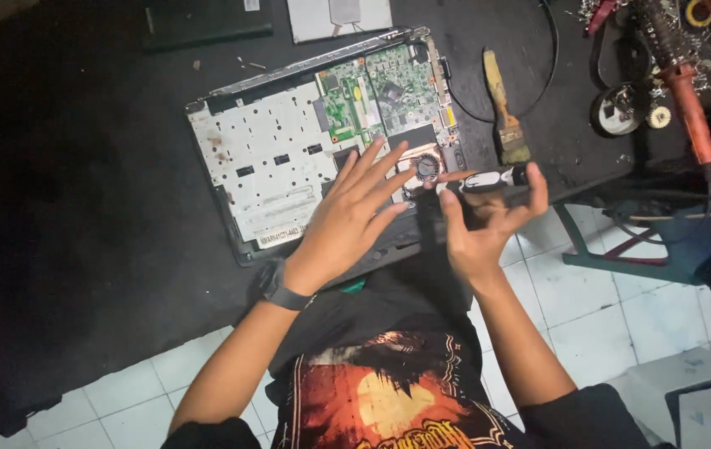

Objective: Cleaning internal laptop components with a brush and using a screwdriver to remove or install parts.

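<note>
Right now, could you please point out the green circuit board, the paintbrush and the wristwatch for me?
green circuit board (376, 87), head view, middle of the board.
paintbrush (512, 141), head view, on the ferrule above the bristles.
wristwatch (276, 285), head view, on the black strap.

Brush (505, 116) beside laptop (289, 158)

The opened laptop (322, 141) lay on the worktable (81, 208), its circuit board (384, 87) at the far right corner. A brush (503, 116) lay just right of it, a soldering iron (688, 100) farther right. Both hands hovered over the laptop's near edge, the right hand (484, 224) holding what seemed a flat part (492, 185).
</note>
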